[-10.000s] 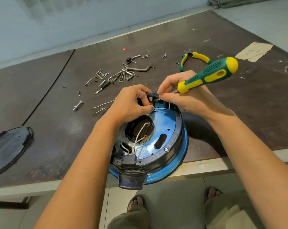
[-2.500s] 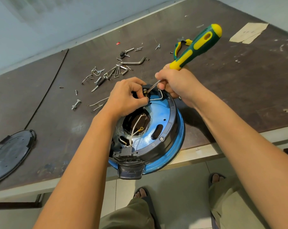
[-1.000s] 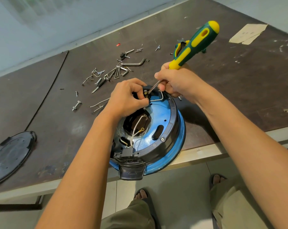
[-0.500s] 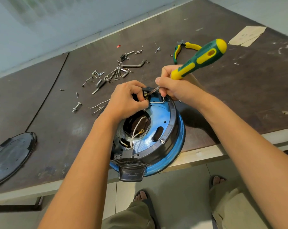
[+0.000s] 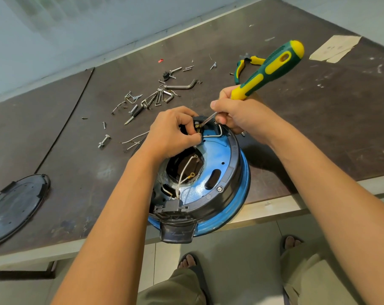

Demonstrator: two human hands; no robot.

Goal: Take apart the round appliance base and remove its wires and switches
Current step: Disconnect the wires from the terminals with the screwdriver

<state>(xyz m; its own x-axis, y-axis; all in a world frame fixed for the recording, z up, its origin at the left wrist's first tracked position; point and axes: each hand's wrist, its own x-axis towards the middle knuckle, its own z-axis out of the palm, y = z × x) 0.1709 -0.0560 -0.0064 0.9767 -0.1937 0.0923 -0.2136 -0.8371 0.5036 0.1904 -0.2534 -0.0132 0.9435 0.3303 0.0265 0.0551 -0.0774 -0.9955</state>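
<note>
The round appliance base (image 5: 217,172), blue with a black ring, lies upside down at the table's front edge and overhangs it. White wires (image 5: 186,170) run across its open middle to a black connector block (image 5: 171,206). My left hand (image 5: 173,133) pinches a small black switch (image 5: 197,126) at the far rim. My right hand (image 5: 241,115) grips a green and yellow screwdriver (image 5: 268,69). Its metal tip touches the switch's terminals. A white wire (image 5: 217,134) loops from the switch along the rim.
Loose screws, bolts and hex keys (image 5: 155,95) lie scattered behind the base. Green and yellow pliers (image 5: 241,67) rest at the back right. A black round cover (image 5: 12,208) sits at the left edge. Pieces of paper (image 5: 334,48) lie far right.
The screwdriver handle has swung up and down while its tip stays at the switch. My left hand keeps its pinch on the switch. The base has not moved.
</note>
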